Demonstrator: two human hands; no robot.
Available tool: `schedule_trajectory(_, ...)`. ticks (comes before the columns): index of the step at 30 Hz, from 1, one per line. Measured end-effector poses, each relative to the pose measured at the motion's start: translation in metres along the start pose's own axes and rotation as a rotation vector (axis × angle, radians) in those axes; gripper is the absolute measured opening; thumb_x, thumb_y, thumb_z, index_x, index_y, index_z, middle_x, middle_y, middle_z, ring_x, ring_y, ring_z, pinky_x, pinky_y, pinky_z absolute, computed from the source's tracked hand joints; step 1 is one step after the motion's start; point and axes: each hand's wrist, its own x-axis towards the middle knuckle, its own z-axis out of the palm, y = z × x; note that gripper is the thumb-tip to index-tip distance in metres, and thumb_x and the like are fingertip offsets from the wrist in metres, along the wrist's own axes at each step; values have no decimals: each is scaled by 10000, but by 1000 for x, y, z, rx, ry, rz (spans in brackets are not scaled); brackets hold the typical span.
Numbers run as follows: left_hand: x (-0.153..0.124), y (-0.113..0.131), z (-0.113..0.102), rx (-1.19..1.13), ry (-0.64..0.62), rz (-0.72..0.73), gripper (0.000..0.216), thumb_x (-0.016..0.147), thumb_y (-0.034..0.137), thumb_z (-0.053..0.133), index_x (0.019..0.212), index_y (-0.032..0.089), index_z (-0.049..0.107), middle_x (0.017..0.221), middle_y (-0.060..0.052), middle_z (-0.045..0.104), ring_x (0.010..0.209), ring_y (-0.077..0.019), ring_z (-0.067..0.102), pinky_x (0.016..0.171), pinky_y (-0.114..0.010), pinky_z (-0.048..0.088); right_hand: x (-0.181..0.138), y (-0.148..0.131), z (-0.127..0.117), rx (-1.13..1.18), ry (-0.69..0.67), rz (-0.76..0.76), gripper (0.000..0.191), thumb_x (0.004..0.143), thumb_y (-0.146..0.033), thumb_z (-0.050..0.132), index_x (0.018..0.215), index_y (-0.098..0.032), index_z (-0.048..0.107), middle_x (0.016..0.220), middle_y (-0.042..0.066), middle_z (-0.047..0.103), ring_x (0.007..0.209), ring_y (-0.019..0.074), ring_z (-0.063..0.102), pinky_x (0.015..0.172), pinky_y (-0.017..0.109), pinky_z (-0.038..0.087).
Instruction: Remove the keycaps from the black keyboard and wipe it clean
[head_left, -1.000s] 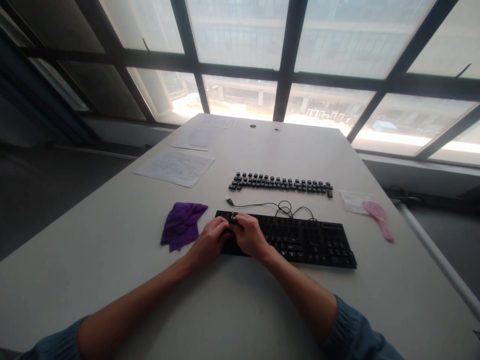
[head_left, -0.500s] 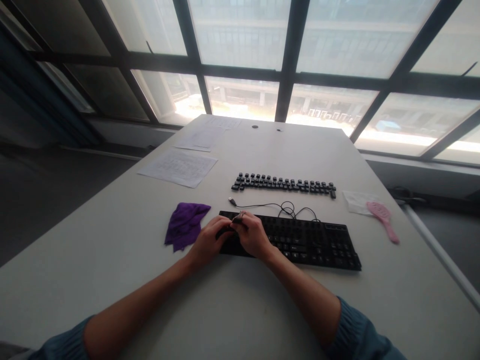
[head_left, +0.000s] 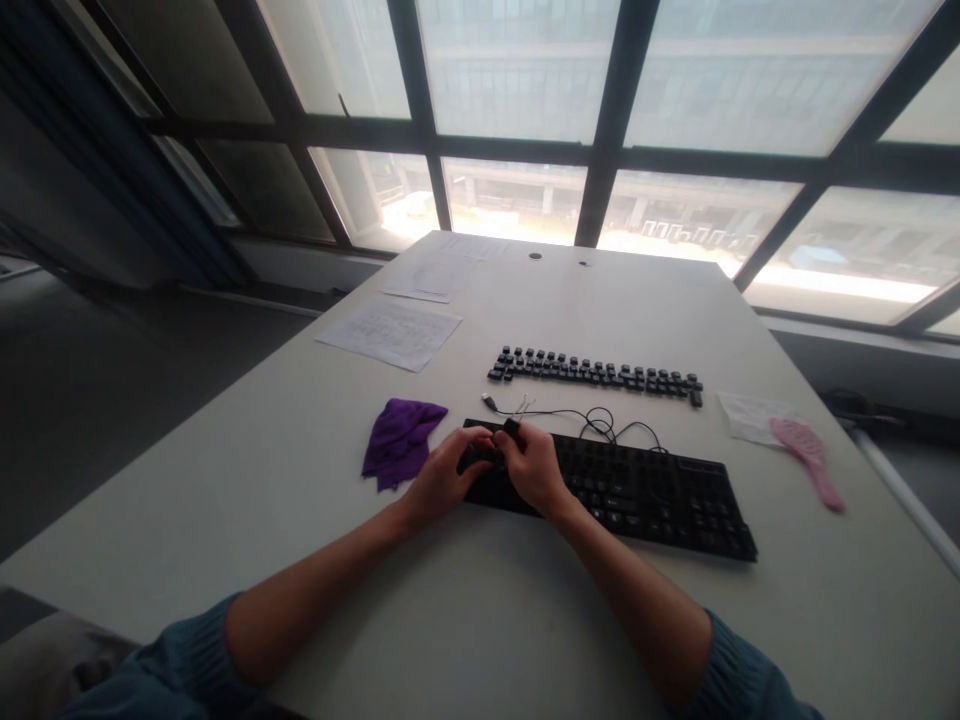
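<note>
My right hand [head_left: 536, 465] is closed on a keycap puller with a black handle [head_left: 511, 427]; its two thin wire prongs [head_left: 523, 405] point up and away from me. Beside it, my left hand [head_left: 450, 468] is curved over the left end of the black keyboard [head_left: 652, 492]. A gap shows between its thumb and forefinger, and its fingertips nearly meet the right hand's. Both hands cover the keyboard's left part, so the keys there are mostly hidden. Behind the keyboard, loose black keycaps [head_left: 596, 373] lie in rows.
A purple cloth [head_left: 403, 442] lies left of my hands. The keyboard's cable [head_left: 551, 411] loops behind it. On the right, a pink hairbrush [head_left: 810, 460] rests partly on a white wrapper [head_left: 750, 415]. Printed sheets [head_left: 394, 333] lie on the white table [head_left: 450, 620] at the back left.
The view has swung slightly left. My hands have drawn a little apart; the puller's prongs now stick up beyond my right hand, and my left thumb and forefinger have parted.
</note>
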Motion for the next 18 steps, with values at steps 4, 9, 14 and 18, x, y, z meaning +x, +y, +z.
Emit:
schedule_trajectory(4, 3, 1, -2, 100, -69, 151, 174, 966, 210, 529, 1103, 220, 636, 1098, -85, 639, 1054, -220, 586, 944, -384, 502, 1, 4, 0, 29, 4, 54, 272, 902, -339, 569, 688, -173, 587, 586, -10, 576, 553, 145, 506, 511, 241, 363)
schedule_trajectory(9, 4, 8, -5, 147, -26, 137, 115, 933, 230, 590, 1028, 216, 653, 1118, -86, 602, 1083, -237, 544, 973, -404, 477, 3, 7, 1, 37, 31, 56, 261, 908, -333, 560, 708, -170, 594, 631, 9, 615, 573, 151, 535, 524, 244, 381)
schedule_trajectory(14, 36, 12, -21, 94, 65, 45, 111, 896, 275, 647, 984, 207, 641, 1059, -70, 619, 1036, -230, 558, 932, -385, 484, 4, 7, 1, 32, 59, 51, 257, 907, -331, 552, 705, -174, 579, 630, 8, 613, 568, 152, 527, 528, 246, 375)
schedule_trajectory(18, 93, -8, -21, 189, 53, 108, 94, 873, 236, 666, 962, 209, 667, 982, -40, 678, 964, -213, 575, 905, -368, 469, 3, 5, 0, -9, 31, 20, 249, 899, -317, 554, 695, -176, 574, 616, -2, 591, 559, 148, 504, 535, 252, 363)
